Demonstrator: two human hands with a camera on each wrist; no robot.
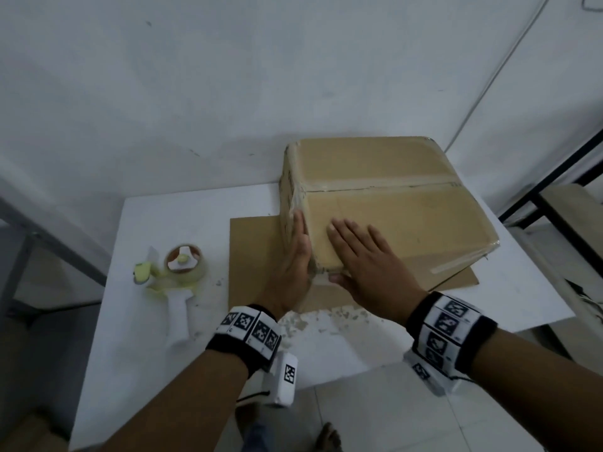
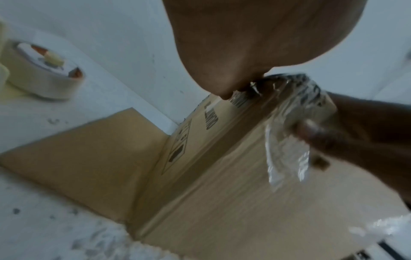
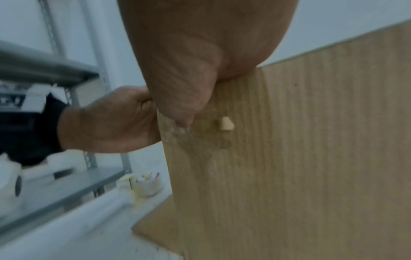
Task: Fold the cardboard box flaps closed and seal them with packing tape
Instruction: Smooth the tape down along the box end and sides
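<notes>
Resting on a flat cardboard sheet (image 1: 257,252) at the worktop's (image 1: 182,210) centre, toward 2 o'clock, the cardboard box (image 1: 391,216) is closed, its top flaps meeting along a seam under glossy clear packing tape (image 1: 375,185); further tape wraps the edges and corners. The left hand (image 1: 292,259) lies flat, fingers straight, against the box's 9 o'clock side. The right hand (image 1: 365,256) is spread wide on the top, thumb over the near corner. A tape dispenser (image 1: 177,272) with a white handle lies at 9 o'clock of the box.

Left wrist view: blurred; crinkled, shiny tape (image 2: 286,140) covers the box corner, beside dark printing on matte board.

Right wrist view: the right thumb (image 3: 180,95) presses the ribbed cardboard edge; a small pale scrap (image 3: 225,124) sticks nearby.
</notes>
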